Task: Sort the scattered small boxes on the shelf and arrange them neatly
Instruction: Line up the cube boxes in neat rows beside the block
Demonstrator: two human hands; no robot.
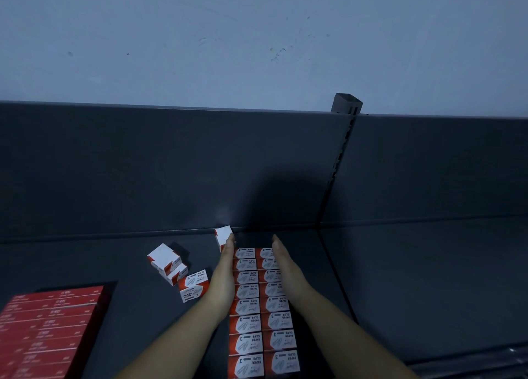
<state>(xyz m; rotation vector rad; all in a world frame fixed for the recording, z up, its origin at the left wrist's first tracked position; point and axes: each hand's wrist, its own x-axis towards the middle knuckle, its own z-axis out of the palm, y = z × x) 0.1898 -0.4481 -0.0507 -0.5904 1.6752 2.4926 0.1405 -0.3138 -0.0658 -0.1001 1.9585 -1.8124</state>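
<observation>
Dark shelf (400,278): I'm squaring two rows (248,324) between left hand (225,264) and right hand (283,264), both flat, empty; strays (171,264) at ten o'clock are waiting

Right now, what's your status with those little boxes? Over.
Hands flat: left hand, right hand, flanking two columns of paper clip boxes. One stray box tilted just beyond the left hand. A loose pile further left, unsorted.

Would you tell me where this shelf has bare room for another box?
Bare dark grey shelf lies right of the two rows of red-and-white paper clip boxes, and at back left behind the flat red boxes. It is crowded between the left hand and the loose white-and-red boxes.
</observation>
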